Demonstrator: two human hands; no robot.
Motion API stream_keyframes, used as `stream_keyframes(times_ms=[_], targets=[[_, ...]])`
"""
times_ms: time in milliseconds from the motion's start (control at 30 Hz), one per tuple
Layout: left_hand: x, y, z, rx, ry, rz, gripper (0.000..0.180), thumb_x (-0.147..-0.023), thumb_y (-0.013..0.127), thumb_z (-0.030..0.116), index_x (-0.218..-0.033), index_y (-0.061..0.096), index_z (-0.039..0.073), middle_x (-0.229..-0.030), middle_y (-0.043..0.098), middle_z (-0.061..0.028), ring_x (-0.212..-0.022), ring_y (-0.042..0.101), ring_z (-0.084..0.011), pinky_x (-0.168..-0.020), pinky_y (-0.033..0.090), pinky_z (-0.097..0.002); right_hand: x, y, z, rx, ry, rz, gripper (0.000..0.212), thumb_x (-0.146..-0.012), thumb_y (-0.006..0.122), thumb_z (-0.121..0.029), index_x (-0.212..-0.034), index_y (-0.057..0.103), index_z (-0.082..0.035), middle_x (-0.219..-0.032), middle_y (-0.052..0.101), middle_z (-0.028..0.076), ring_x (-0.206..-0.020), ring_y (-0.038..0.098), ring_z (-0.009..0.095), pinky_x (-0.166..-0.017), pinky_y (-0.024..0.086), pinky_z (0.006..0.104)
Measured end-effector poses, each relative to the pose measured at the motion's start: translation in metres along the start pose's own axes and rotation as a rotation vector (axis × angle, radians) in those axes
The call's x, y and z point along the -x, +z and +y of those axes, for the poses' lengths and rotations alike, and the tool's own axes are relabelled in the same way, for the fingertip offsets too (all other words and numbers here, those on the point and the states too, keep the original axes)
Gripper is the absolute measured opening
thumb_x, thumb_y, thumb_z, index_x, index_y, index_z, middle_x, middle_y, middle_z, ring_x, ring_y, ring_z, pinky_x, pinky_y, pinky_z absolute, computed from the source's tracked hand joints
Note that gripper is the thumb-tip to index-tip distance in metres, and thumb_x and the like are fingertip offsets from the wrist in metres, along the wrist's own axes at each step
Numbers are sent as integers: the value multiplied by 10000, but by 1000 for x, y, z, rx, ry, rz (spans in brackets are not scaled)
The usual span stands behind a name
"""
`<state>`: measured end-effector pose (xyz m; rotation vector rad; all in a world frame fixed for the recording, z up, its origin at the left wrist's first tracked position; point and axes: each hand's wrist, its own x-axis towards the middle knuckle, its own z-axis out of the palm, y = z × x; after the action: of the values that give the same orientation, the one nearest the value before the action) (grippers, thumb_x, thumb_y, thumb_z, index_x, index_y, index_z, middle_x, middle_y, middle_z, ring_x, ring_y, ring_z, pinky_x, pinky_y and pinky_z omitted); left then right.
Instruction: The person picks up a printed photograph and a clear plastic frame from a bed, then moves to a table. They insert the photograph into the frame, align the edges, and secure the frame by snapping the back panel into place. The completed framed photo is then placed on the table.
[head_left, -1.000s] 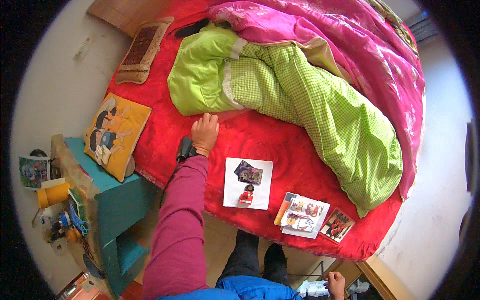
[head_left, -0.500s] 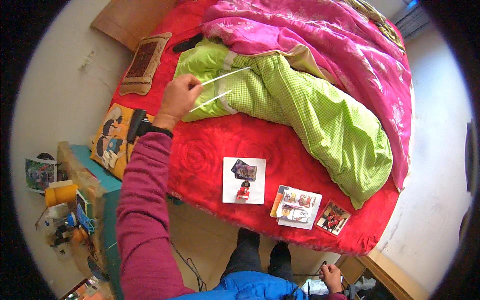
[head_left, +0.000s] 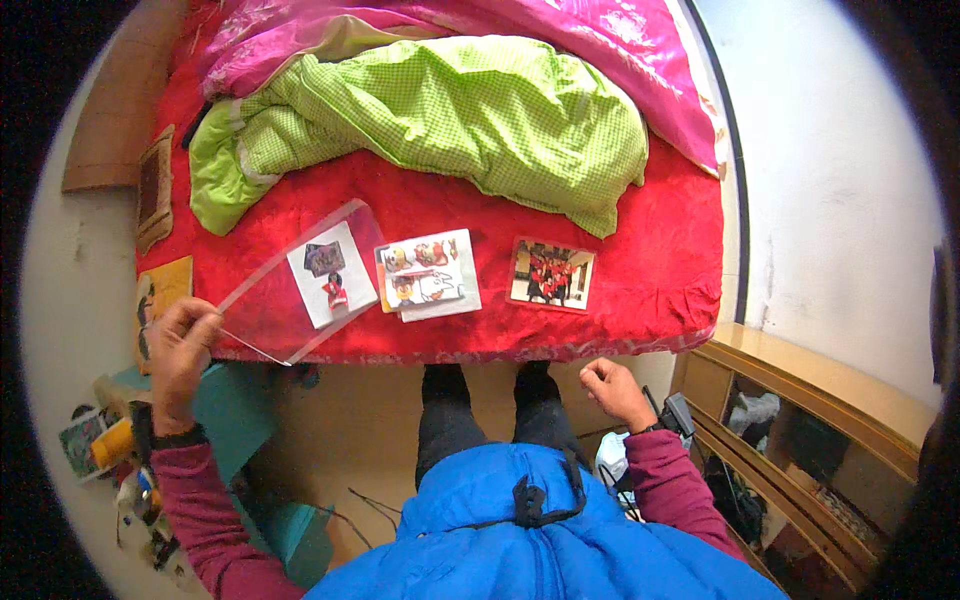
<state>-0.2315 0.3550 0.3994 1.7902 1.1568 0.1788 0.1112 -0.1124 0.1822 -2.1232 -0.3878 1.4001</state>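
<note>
My left hand (head_left: 178,345) pinches the near left corner of a clear plastic sheet (head_left: 268,302) with pale edges. The sheet slants across the bed's front edge and overlaps a white card (head_left: 352,288), on which lie dark picture cards (head_left: 323,259) and a small red figure (head_left: 336,291). Whether the sheet touches them I cannot tell. Beside these, a stack of white cartoon-printed cards (head_left: 432,270) rests on the bed, with a group photo (head_left: 552,274) to its right. My right hand (head_left: 612,388) hovers just off the bed's front edge, fingers curled, nothing visible in them.
A red-covered bed (head_left: 665,270) spans the view, with a green checked quilt (head_left: 470,110) and a pink quilt (head_left: 640,60) behind the cards. At right stands a low wooden cabinet (head_left: 800,385) with cluttered shelves. An orange cushion (head_left: 172,285) sits far left, near a teal-sided stand (head_left: 240,405).
My view has swung right and down. The left hand has come down and nearer, bringing the clear sheet over the white card. My right hand has risen towards the bed's front edge.
</note>
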Motion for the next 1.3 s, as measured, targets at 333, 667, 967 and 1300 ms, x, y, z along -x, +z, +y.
stream_keyframes(times_ms=[333, 667, 967, 1300], targets=[[98, 251, 109, -289, 354, -223, 103, -822, 711, -17, -896, 641, -6, -865, 655, -107, -789, 646, -214, -714, 513, -297, 25, -119, 63, -481, -48, -215, 216, -979, 580, -256, -936, 661, -59, -777, 631, 2, -633, 569, 73, -572, 460, 235], [106, 345, 173, -604, 1273, -495, 262, -742, 686, 83, -993, 659, 14, -904, 630, -94, -818, 657, -238, -743, 569, -347, 50, -145, 78, -633, 68, -191, 297, -1024, 522, -300, -1009, 667, -42, -793, 628, 18, -630, 579, 98, -562, 480, 243], [101, 343, 166, -590, 1461, -622, 197, -741, 662, 149, -909, 652, 46, -919, 612, -60, -861, 640, -180, -779, 550, -287, 41, -98, 87, -453, 300, -327, 271, -952, 577, -271, -984, 706, -35, -754, 627, 26, -592, 589, 118, -508, 503, 280], [98, 336, 148, -588, 1430, -656, 190, -757, 638, 148, -915, 645, 43, -927, 609, -62, -873, 636, -177, -784, 550, -286, 33, -75, 66, -621, 221, -323, 181, -926, 624, -199, -939, 693, -33, -760, 611, 15, -593, 580, 98, -494, 484, 246]])
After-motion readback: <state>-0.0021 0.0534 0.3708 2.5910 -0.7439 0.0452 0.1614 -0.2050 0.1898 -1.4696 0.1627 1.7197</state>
